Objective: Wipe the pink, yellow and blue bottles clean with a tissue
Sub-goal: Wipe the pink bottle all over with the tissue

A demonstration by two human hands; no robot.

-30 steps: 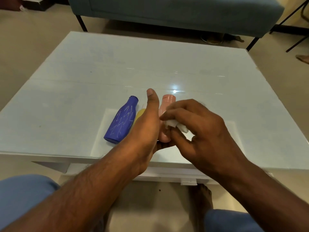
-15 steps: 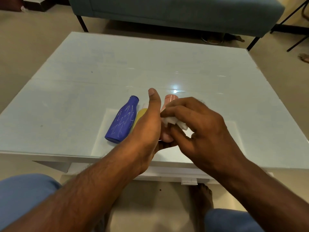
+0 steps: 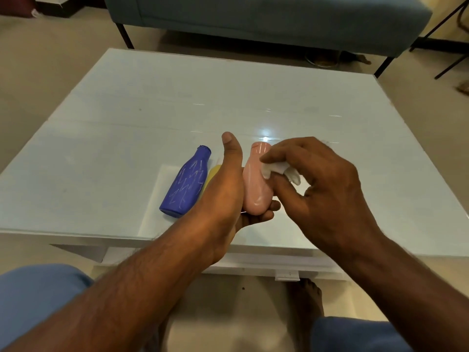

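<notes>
A pale, glossy glass-topped table (image 3: 127,128) carries the things. A blue plastic bottle (image 3: 186,185) with white scribbles lies on its side near the front edge. A yellow bottle (image 3: 214,172) lies just beside it, mostly hidden.

No readable text, labels or numbers; the blue bottle (image 3: 187,184) bears only pale scribbled marks

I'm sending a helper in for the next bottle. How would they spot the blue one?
Look at the near edge of the white table, just beyond the person's left hand. The blue bottle lies on its side there, leftmost of three, next to the yellow bottle. It alone is dark blue with pale scribbles, and no hand touches it.
</notes>
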